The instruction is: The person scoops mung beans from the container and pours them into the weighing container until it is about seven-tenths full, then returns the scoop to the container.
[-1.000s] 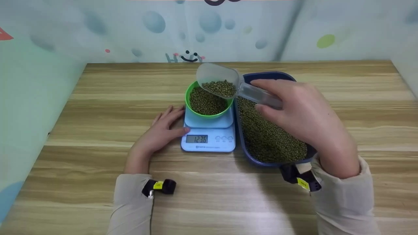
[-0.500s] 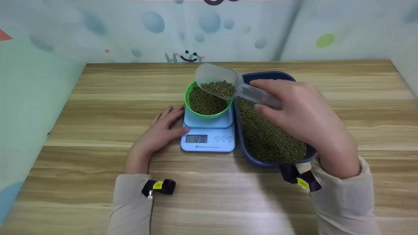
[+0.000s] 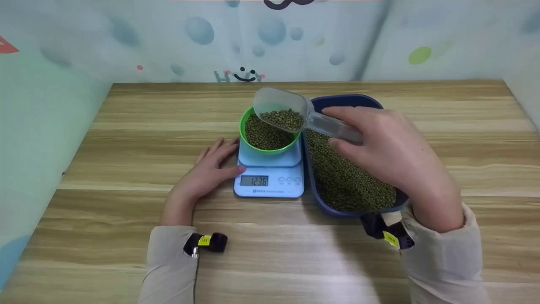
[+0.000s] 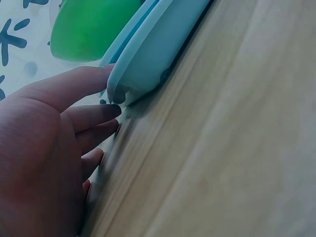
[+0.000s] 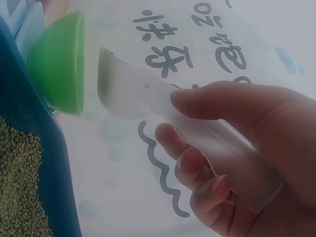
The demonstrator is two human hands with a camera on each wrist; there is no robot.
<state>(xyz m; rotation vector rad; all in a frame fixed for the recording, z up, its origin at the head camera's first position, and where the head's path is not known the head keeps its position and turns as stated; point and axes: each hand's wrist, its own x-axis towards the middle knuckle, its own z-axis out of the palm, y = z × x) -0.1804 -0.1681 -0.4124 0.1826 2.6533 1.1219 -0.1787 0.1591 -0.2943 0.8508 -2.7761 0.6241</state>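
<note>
My right hand [image 3: 388, 147] grips the handle of a clear plastic scoop [image 3: 280, 99], its fingers curled round it in the right wrist view. Small green mung beans [image 3: 282, 119] lie in the scoop, which is held over a green bowl [image 3: 270, 150]. More beans fill much of that bowl. Under the bowl is a light-blue kitchen scale [image 3: 282, 185], its display reading 123.6. At the scale's left side, my left hand [image 3: 206, 171] rests with fingers spread and thumb on the edge. The right wrist view shows the scoop [image 5: 133, 94] apart from the bowl's rim.
A dark blue tub [image 3: 315, 195] holding many mung beans stands right beside the scale, under my right forearm. The wooden table [image 3: 126, 147] ends at a patterned wall [image 3: 168, 42] at the back. A camera is strapped to each wrist.
The scoop has dipped slightly toward the bowl, beans still in it. My left hand stays at the scale, and the display reads the same.
</note>
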